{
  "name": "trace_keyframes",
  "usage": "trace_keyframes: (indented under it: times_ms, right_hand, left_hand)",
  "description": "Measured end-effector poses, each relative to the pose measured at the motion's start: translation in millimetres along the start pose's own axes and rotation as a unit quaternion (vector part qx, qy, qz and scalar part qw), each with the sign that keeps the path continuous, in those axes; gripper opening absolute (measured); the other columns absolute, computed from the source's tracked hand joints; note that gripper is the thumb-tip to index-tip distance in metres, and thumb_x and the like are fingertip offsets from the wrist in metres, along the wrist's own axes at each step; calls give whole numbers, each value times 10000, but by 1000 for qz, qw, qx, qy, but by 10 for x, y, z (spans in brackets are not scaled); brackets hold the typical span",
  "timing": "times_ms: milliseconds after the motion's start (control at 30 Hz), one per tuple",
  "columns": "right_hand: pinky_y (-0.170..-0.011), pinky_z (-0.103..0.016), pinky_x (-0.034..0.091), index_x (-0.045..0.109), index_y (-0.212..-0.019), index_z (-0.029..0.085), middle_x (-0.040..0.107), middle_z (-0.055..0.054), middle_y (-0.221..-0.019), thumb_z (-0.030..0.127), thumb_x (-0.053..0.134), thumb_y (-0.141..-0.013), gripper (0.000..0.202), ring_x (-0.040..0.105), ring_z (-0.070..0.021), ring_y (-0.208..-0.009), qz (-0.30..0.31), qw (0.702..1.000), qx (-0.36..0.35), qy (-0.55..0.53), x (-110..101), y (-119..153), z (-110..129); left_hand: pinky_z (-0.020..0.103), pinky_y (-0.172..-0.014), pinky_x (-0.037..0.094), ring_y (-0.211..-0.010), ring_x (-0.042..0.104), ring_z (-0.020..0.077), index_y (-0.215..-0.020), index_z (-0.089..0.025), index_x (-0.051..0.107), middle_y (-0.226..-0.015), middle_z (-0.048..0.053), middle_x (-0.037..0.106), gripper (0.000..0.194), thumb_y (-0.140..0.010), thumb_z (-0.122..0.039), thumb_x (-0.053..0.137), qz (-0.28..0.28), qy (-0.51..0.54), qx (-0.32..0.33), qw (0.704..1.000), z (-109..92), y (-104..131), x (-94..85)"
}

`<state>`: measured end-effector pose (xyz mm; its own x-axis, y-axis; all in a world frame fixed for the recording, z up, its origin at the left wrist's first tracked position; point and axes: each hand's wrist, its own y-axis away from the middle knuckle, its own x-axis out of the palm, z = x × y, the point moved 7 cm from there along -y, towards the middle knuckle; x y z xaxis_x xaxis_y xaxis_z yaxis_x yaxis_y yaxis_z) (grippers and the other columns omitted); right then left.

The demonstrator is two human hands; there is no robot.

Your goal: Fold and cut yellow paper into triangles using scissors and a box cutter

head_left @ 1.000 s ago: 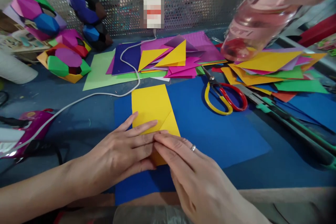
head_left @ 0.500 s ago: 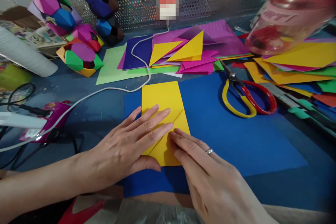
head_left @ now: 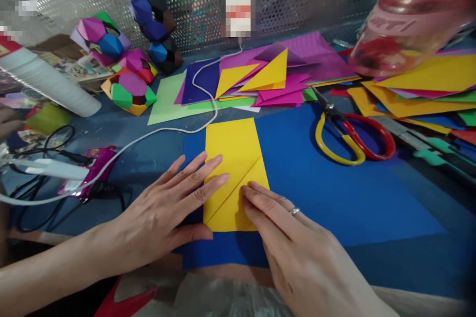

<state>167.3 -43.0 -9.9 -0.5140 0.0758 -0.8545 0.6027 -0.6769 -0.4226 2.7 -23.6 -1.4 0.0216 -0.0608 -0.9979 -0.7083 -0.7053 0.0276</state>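
A yellow sheet of paper (head_left: 236, 141) lies on a larger blue sheet (head_left: 327, 198). Its lower part is folded over, and a slanting edge runs from the lower left corner up to the right side. Across its left side my left hand (head_left: 163, 208) is spread, the fingertips resting on or just over the paper. My right hand (head_left: 293, 237) has its fingers pressed together on the folded part at the right edge. A ring sits on one of its fingers. The thumb of the right hand is hidden.
Scissors (head_left: 338, 133) and a cutter (head_left: 427, 148) lie to the right. Coloured papers (head_left: 271, 79) are stacked behind, more (head_left: 427, 89) at the right under a pink bottle (head_left: 405, 25). A white cable (head_left: 163, 130) crosses the left, near a purple power strip (head_left: 92, 171). Folded paper models (head_left: 130, 86) stand behind.
My left hand has drawn back leftward over the yellow paper, uncovering more of the slanting edge. The right hand stays at the right edge. The view has shifted slightly left.
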Motion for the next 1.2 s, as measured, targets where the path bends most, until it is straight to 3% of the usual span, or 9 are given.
trace_keyframes:
  times_ms: [133, 233, 333, 433, 500, 700, 867, 1067, 1200]
  right_hand:
    - [-999, -301, 560, 645, -1266, 55, 644, -144, -1324, 35, 367, -925, 440, 571, -230, -1273, 1, 1000, -15, 14, 23, 13, 8]
    - [-1023, -297, 539, 693, -1176, 70, 645, -135, -1322, 24, 359, -916, 425, 563, -215, -1282, -7, 1000, -19, 19, 5, -1, 19]
    - [-1018, -299, 539, 714, -1117, 58, 668, -138, -1282, 42, 339, -937, 417, 591, -221, -1247, -19, 999, -23, 24, -21, -20, 33]
    - [-1008, -302, 546, 702, -1146, 37, 674, -138, -1274, 39, 331, -940, 424, 608, -231, -1222, -28, 999, -31, 31, -33, -18, 49]
    - [-1013, -301, 542, 677, -1198, 29, 660, -141, -1299, 36, 335, -939, 429, 598, -232, -1236, -23, 999, -32, 34, -23, -7, 50]
    - [-1059, -298, 511, 658, -1237, 49, 622, -137, -1358, 44, 370, -923, 427, 542, -220, -1303, 4, 999, -33, 40, 13, 10, 51]
    - [-1065, -293, 505, 654, -1252, 63, 611, -127, -1377, 39, 372, -920, 436, 535, -221, -1313, 16, 999, -27, 38, 21, 11, 45]
    - [-1020, -294, 538, 656, -1240, 35, 642, -135, -1332, 29, 347, -932, 436, 572, -226, -1275, -10, 999, -30, 24, -10, -7, 45]
    - [-1021, -303, 538, 675, -1212, 42, 650, -138, -1320, 53, 350, -952, 417, 584, -227, -1262, 0, 999, -28, 30, -15, -25, 53]
  left_hand:
    - [664, -1163, 205, -1506, 119, 392, -1588, -199, 97, -1640, 189, 148, 1113, -768, -750, 610, -1, 18, -40, 999, 109, -3, -41]
    - [682, -1152, 206, -1503, 86, 417, -1588, -157, 56, -1637, 229, 104, 1288, -650, -843, 609, -11, 40, -27, 999, 66, 2, -60]
    - [591, -1175, 278, -1497, 213, 346, -1575, -119, 137, -1599, 224, 264, 1084, -801, -734, 584, -45, 51, 44, 997, -139, 50, -75]
    - [427, -1175, 376, -1423, 413, 244, -1491, -75, 359, -1440, 170, 544, 723, -952, -506, 574, -98, 42, 143, 984, -391, 158, -95]
    - [364, -1150, 422, -1374, 483, 223, -1381, -51, 502, -1342, 151, 634, 545, -977, -410, 574, -120, 37, 173, 977, -483, 222, -94]
    - [361, -1112, 471, -1310, 554, 235, -1283, -46, 596, -1300, 148, 664, 424, -982, -343, 561, -122, 29, 164, 978, -494, 305, -44]
    - [281, -1077, 501, -1172, 660, 179, -1205, -106, 661, -1134, 70, 757, 325, -954, -293, 570, -153, 21, 176, 972, -444, 367, -160]
    - [205, -840, 593, -855, 741, 134, -1090, -143, 674, -947, 42, 782, 192, -955, -171, 541, -210, -2, 76, 975, -180, 169, -413]
    - [237, -790, 606, -860, 738, 152, -1106, -131, 666, -977, 59, 770, 190, -958, -175, 556, -217, 16, 89, 972, -164, 22, -380]
